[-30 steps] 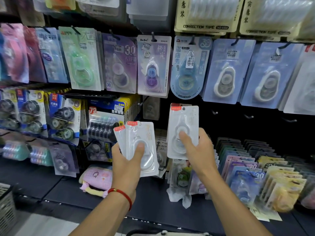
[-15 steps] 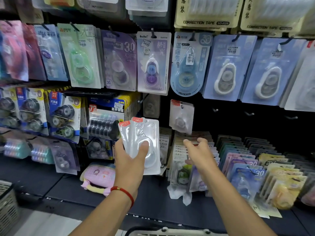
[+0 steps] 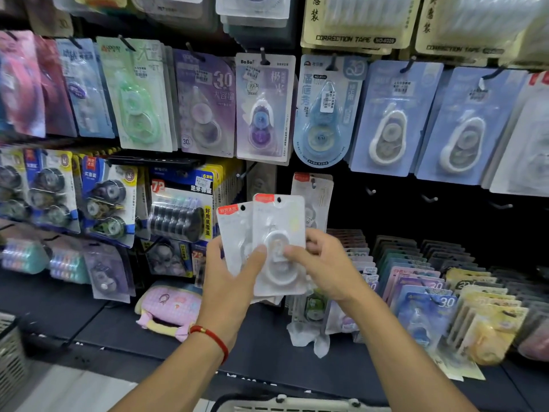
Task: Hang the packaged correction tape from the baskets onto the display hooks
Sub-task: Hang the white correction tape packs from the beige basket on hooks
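A moment ago the right hand (image 3: 323,263) was up at the wall, putting one white pack on a hook. Now that hung pack (image 3: 315,197) sits on its hook in the second row of the display wall, just under the purple pack (image 3: 263,108), and the right hand has come back down. So one pack is done, and the next one is about to go up. The left hand (image 3: 230,278) holds a small fan of white packs, with its thumb pressed on the front. The right hand now pinches the front pack (image 3: 279,233) of the fan, thumb on the clear bubble and fingers curled behind its right edge. Both hands are closed on packs. The front pack stands up tall, its long side running up and down, leaning a tiny bit left. Its red label and little hang hole are at the top edge, near the hooks. The back pack (image 3: 234,230) peeks out on the left, tilted a bit more. I think the front pack only needs lifting to the same hook, or to a bare hook (image 3: 371,191) to the right. A basket rim (image 3: 282,404) shows at the bottom edge.
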Action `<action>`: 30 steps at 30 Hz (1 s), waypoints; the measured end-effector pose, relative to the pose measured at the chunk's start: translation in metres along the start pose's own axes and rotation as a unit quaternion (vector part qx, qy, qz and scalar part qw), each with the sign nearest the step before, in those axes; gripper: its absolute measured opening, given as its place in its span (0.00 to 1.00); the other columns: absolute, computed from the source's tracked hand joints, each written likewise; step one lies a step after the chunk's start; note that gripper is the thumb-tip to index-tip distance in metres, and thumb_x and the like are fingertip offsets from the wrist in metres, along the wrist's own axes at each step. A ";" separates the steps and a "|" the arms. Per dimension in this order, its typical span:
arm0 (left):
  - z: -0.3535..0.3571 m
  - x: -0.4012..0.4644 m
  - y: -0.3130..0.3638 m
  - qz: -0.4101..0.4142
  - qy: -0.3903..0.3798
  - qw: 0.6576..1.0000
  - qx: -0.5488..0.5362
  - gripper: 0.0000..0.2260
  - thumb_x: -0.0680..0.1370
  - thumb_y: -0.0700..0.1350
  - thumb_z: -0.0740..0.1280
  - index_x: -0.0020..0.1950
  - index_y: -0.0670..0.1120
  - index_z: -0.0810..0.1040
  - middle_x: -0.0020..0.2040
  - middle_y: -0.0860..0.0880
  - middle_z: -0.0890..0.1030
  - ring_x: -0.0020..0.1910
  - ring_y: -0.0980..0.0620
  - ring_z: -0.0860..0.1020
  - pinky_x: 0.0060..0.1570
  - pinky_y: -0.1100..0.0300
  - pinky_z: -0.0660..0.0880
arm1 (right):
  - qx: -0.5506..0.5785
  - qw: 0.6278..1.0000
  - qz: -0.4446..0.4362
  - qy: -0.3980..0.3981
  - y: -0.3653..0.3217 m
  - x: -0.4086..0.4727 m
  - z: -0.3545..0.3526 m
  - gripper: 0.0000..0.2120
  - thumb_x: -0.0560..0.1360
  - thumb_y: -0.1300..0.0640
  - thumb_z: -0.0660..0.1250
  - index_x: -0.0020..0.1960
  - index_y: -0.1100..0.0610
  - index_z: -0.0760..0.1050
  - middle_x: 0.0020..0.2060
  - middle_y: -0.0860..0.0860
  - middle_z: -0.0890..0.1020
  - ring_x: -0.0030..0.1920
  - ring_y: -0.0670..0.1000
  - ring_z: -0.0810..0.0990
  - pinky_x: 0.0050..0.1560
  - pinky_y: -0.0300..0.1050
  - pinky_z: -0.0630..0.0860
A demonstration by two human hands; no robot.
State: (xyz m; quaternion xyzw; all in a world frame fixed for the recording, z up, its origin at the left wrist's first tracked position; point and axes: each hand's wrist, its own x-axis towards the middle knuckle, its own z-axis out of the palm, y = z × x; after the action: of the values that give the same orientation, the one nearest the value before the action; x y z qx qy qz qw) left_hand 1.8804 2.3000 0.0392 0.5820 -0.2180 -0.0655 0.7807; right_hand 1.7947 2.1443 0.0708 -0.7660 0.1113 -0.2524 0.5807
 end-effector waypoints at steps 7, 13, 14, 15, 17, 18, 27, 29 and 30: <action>-0.004 0.004 -0.005 -0.004 0.035 0.999 0.032 0.19 0.80 0.40 0.73 0.57 0.65 0.75 0.51 0.67 0.83 0.50 0.67 0.82 0.41 0.73 0.77 | 0.012 0.984 -0.042 0.173 0.005 0.006 -0.018 0.12 0.75 0.44 0.68 0.57 0.46 0.78 0.48 0.36 0.85 0.46 0.39 0.84 0.40 0.31 0.76; -0.003 0.002 -0.001 -0.005 0.037 0.999 0.037 0.19 0.80 0.40 0.73 0.57 0.64 0.74 0.53 0.62 0.84 0.51 0.67 0.82 0.44 0.70 0.76 | 0.033 0.977 -0.024 0.208 0.012 0.010 -0.018 0.07 0.82 0.48 0.69 0.58 0.48 0.80 0.48 0.41 0.86 0.45 0.37 0.84 0.38 0.28 0.75; -0.003 0.002 -0.001 -0.005 0.038 0.999 0.036 0.19 0.80 0.40 0.73 0.57 0.64 0.74 0.54 0.61 0.84 0.51 0.67 0.82 0.44 0.71 0.76 | 0.033 0.975 -0.025 0.218 0.011 0.010 -0.017 0.07 0.82 0.48 0.69 0.58 0.48 0.80 0.47 0.41 0.86 0.44 0.37 0.84 0.37 0.28 0.75; -0.004 0.002 0.000 -0.005 0.038 0.999 0.036 0.19 0.79 0.40 0.73 0.57 0.64 0.74 0.54 0.61 0.84 0.51 0.67 0.82 0.42 0.72 0.76 | 0.027 0.972 -0.024 0.232 0.010 0.010 -0.016 0.07 0.81 0.47 0.70 0.57 0.48 0.80 0.47 0.42 0.86 0.43 0.38 0.84 0.35 0.29 0.75; -0.004 0.002 0.000 -0.003 0.037 0.999 0.036 0.20 0.79 0.39 0.72 0.57 0.64 0.74 0.53 0.61 0.84 0.50 0.66 0.82 0.41 0.73 0.77 | -0.021 0.964 -0.006 0.265 0.009 0.010 -0.016 0.11 0.80 0.42 0.70 0.54 0.48 0.77 0.45 0.46 0.85 0.36 0.44 0.85 0.28 0.38 0.77; -0.004 0.003 0.000 -0.003 0.035 0.999 0.035 0.21 0.78 0.38 0.72 0.58 0.65 0.74 0.54 0.61 0.83 0.50 0.65 0.82 0.41 0.72 0.77 | -0.061 0.960 0.017 0.272 0.009 0.010 -0.018 0.15 0.79 0.37 0.69 0.53 0.48 0.75 0.45 0.48 0.84 0.33 0.47 0.85 0.25 0.40 0.76; -0.002 0.002 -0.004 -0.002 -0.040 0.998 0.048 0.27 0.78 0.32 0.72 0.64 0.62 0.71 0.54 0.62 0.86 0.51 0.63 0.84 0.42 0.71 0.78 | -0.057 0.972 0.199 0.113 0.019 0.002 -0.032 0.25 0.81 0.47 0.71 0.73 0.57 0.71 0.53 0.51 0.80 0.45 0.54 0.86 0.38 0.53 0.87; -0.001 0.000 -0.003 0.002 -0.062 0.997 0.043 0.27 0.78 0.33 0.73 0.67 0.59 0.71 0.56 0.60 0.86 0.53 0.60 0.85 0.44 0.69 0.79 | -0.012 0.989 0.144 0.012 0.012 0.001 -0.029 0.19 0.79 0.45 0.73 0.65 0.54 0.79 0.53 0.54 0.86 0.48 0.53 0.88 0.39 0.52 0.86; 0.001 -0.001 -0.002 0.006 -0.072 0.997 0.037 0.27 0.78 0.33 0.74 0.68 0.58 0.72 0.57 0.57 0.86 0.55 0.57 0.85 0.45 0.67 0.80 | -0.005 0.993 0.116 -0.035 0.008 0.000 -0.027 0.17 0.78 0.45 0.74 0.61 0.54 0.81 0.51 0.55 0.88 0.48 0.53 0.88 0.40 0.51 0.85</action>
State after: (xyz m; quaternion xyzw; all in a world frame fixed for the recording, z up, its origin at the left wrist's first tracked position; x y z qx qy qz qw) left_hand 1.8795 2.2986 0.0370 0.6029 -0.2792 -0.0947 0.7413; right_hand 1.7817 2.1197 0.0680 -0.7594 0.1802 -0.1560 0.6054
